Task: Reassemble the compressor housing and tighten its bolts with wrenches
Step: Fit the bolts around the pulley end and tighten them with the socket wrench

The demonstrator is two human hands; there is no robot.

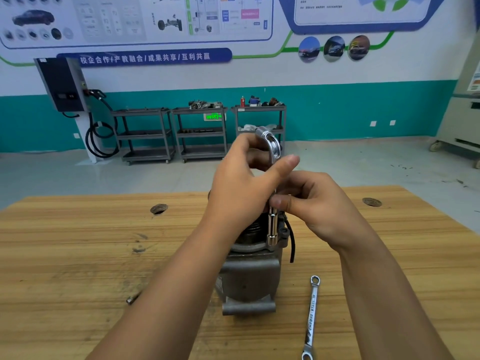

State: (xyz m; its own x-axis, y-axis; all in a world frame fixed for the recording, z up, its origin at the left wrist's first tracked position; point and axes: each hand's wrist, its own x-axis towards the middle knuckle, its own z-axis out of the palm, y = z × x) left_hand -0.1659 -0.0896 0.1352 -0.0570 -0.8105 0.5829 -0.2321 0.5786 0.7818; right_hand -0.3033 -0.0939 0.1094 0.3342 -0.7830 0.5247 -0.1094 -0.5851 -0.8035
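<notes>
A: Compressor housing (249, 276), whereabouts?
B: Stood upright at the middle of the wooden table (78, 255); sat at six o'clock from both hands, directly beneath them.
A: And held what?
B: Gripped an L-shaped socket wrench (272, 224); held its long axis vertical, twelve to six, socket end down on the housing's top flange, toward one o'clock of the body; presumably over a bolt, though could not see one.
A: Left hand (241, 188)?
B: Wrapped round the shaft just under the bend; fingers curled, thumb laid across toward three o'clock.
A: Right hand (311, 201)?
B: Pinched the shaft lower down, closing on it from three o'clock; lay nearer the socket end than the left.
A: Next move, judged?
B: Probably called for spinning the shaft about that upright axis, plumb over the flange; risked slipping off if tilted.
A: Anything else?
B: Ring spanner (311, 315), flat at five o'clock of the housing, well apart from both hands; small metal piece (131, 300) at eight o'clock.
</notes>
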